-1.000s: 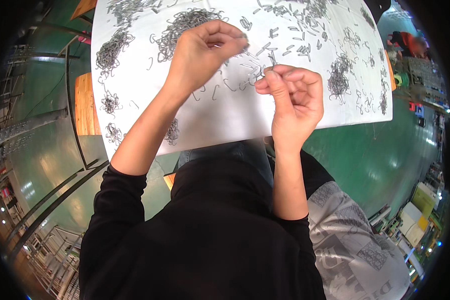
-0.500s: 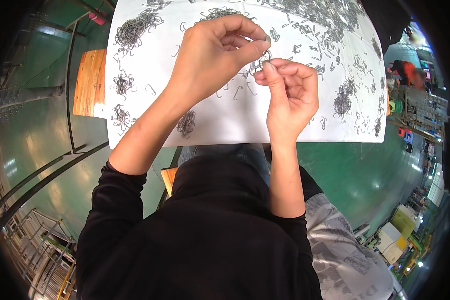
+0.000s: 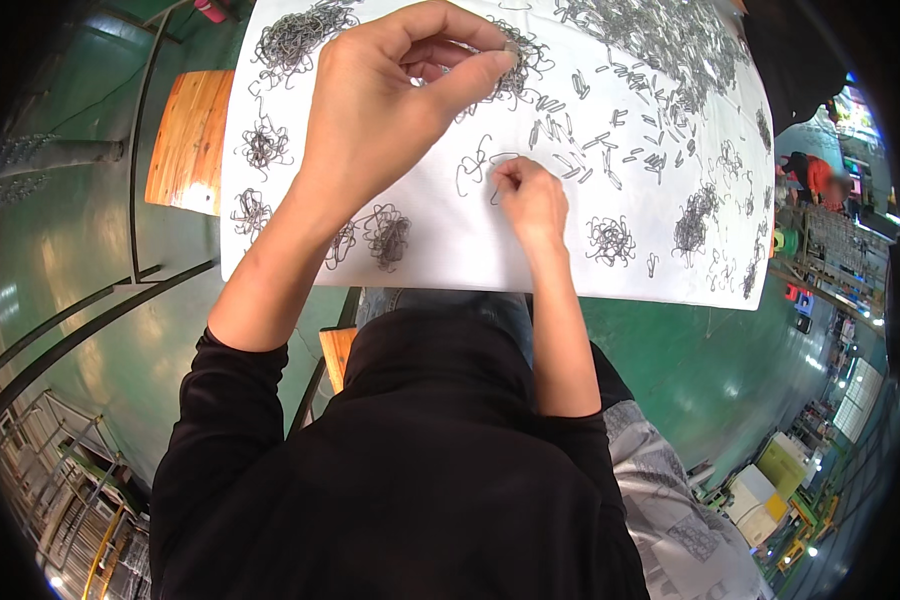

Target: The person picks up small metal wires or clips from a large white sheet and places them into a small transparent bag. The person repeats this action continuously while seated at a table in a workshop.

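Note:
My left hand (image 3: 400, 95) is raised above the white-covered table, thumb and forefinger pinched on a small dark metal piece (image 3: 512, 48) that mostly hides between the tips. Lower and to the right, my right hand (image 3: 535, 200) is down at the table top with its fingers closed on a bent wire hook (image 3: 495, 196), of which only short ends show. Several loose wire hooks (image 3: 467, 170) lie just left of those fingers. Behind the left fingertips is a tangled heap of wire hooks (image 3: 532, 65).
Narrow metal links (image 3: 660, 45) cover the far right of the white sheet (image 3: 450, 245), with more scattered closer in. Small hook piles (image 3: 386, 236) sit along the near and left edges. A wooden bench (image 3: 185, 140) stands at left; a person in dark clothing (image 3: 790, 60) is at far right.
My hands have come apart. The left has moved slightly left and up, while the right has dropped to the table by the loose hooks. The view has shifted a little.

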Demonstrator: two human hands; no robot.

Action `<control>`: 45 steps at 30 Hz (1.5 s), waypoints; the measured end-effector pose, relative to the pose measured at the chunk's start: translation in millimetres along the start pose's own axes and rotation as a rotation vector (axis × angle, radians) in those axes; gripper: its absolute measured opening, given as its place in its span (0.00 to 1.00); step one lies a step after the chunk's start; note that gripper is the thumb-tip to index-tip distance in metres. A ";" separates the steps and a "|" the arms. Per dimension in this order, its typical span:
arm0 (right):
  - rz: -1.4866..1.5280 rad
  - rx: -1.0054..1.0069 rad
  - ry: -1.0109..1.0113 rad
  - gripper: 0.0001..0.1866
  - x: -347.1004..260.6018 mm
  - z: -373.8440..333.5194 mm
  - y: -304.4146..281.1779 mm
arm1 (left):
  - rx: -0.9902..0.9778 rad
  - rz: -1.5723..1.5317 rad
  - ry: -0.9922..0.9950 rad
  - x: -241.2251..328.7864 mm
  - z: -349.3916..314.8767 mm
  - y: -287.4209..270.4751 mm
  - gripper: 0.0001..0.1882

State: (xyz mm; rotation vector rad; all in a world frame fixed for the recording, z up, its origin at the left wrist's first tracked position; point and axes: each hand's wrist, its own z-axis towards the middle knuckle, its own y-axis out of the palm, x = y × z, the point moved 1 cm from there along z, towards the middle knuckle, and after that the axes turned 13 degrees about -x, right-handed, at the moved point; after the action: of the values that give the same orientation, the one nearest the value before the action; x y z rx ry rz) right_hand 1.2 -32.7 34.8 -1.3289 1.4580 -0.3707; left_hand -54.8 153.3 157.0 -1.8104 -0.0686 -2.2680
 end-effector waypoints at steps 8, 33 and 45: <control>-0.266 0.085 -0.136 0.10 -9.8 18.5 36.4 | 0.027 0.062 -0.063 -0.1 -4.4 -6.7 0.06; 0.854 0.287 -0.170 0.06 4.5 -45.4 -40.2 | -0.091 0.026 0.045 -3.6 -21.2 44.3 0.06; 1.109 0.306 -0.289 0.07 -33.3 -91.5 -122.4 | -0.235 0.160 0.111 15.1 -2.7 94.2 0.10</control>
State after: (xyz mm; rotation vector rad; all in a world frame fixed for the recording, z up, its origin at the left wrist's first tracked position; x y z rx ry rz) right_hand -18.4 -82.0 182.0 -0.1938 1.5745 0.3110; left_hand -40.3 59.0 160.5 -1.7205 0.3638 -2.3370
